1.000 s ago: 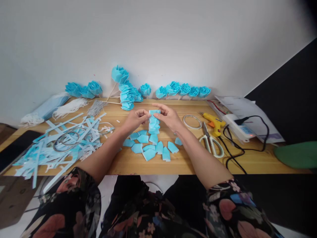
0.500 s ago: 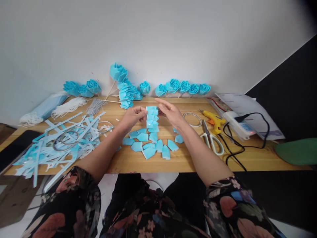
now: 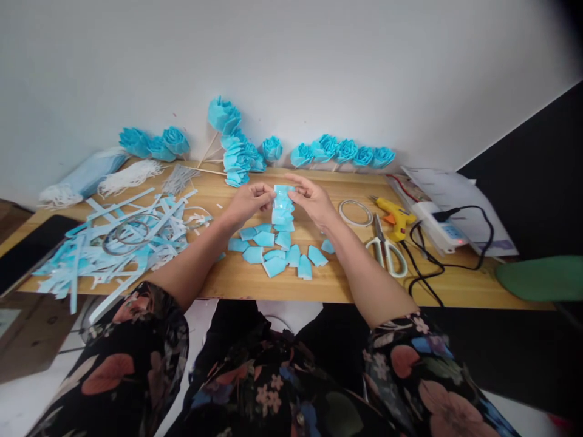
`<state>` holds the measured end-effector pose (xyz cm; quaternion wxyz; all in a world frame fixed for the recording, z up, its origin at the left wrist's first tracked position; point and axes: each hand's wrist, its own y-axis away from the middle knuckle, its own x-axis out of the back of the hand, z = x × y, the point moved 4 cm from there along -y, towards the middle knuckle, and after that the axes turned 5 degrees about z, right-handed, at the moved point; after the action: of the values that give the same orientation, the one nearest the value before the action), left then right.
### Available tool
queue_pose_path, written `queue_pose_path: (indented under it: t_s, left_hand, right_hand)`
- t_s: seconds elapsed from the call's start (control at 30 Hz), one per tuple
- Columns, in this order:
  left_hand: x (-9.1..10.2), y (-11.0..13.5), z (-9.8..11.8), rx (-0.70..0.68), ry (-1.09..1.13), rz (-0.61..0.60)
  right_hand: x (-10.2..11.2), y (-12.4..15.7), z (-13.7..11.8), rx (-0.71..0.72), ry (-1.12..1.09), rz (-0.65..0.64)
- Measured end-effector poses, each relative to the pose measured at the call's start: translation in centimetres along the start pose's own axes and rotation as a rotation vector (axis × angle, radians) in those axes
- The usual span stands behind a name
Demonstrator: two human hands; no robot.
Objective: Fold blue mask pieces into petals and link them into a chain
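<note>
Between my hands is a strip of overlapping blue petals (image 3: 283,213), cut from a thin fabric-like sheet, with a shiny film on its upper part. My left hand (image 3: 249,203) pinches the strip's upper left edge between thumb and fingertips. At the upper right edge, my right hand (image 3: 316,203) grips the strip with thumb and bent fingers, its index finger stretched above. The strip's lower end hangs over or rests among several loose blue petals (image 3: 275,267) on the wooden table; which one, I cannot tell.
Blue flowers (image 3: 325,147) line the wall. Left lie fabric scraps (image 3: 150,237), face masks (image 3: 88,176), white ear loops (image 3: 132,176) and a phone (image 3: 34,246). Right are a wire ring (image 3: 356,213), scissors (image 3: 386,252), a yellow glue gun (image 3: 397,220) and a power strip (image 3: 437,227).
My right hand has come in to grip the strip's upper right edge, its fingers bending from a more stretched pose. The camera view has tilted slightly downward.
</note>
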<state>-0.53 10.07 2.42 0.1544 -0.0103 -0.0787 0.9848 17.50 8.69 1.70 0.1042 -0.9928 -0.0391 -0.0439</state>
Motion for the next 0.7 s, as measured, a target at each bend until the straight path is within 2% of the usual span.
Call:
queue_pose_path:
  t_s: [0.17,0.33,0.5,0.7]
  left_hand:
    - [0.34,-0.14,-0.08,-0.025,-0.001,0.043]
    - [-0.27,-0.07,-0.36,-0.012,0.007,-0.016]
    - [-0.35,0.01,-0.37,-0.007,0.013,-0.012]
    - [0.12,-0.12,-0.28,-0.008,0.012,0.042]
  right_hand:
    - [-0.01,0.03,-0.06,-0.037,-0.096,0.023]
    - [-0.37,0.2,-0.12,0.012,0.0,0.033]
    - [-0.29,0.12,-0.07,0.04,0.072,0.056]
    - [-0.08,0.23,-0.28,-0.035,-0.08,0.089]
